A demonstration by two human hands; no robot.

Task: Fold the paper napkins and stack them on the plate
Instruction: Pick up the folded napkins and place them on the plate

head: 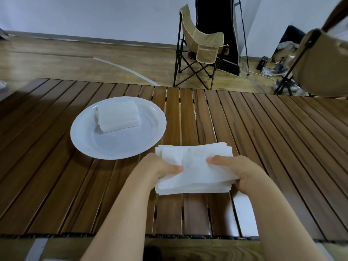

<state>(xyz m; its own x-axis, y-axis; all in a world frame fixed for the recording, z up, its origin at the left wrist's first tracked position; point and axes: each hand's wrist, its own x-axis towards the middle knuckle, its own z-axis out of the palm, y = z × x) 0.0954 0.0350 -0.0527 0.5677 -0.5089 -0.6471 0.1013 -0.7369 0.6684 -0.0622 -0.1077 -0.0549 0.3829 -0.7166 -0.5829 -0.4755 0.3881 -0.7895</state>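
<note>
1. A round white plate (120, 147) sits on the brown slatted wooden table (263, 129), carrying a neat stack of folded white paper napkins (117, 117).
2. Just beside the plate, near the person, lies a loose pile of unfolded white paper napkins (195, 153).
3. The left hand (162, 166) and right hand (239, 170) each pinch the top napkin (194, 170) at its side, thumbs on top.
4. A fold seems to be starting; next, I judge, one edge must be brought squarely over the other.
</note>
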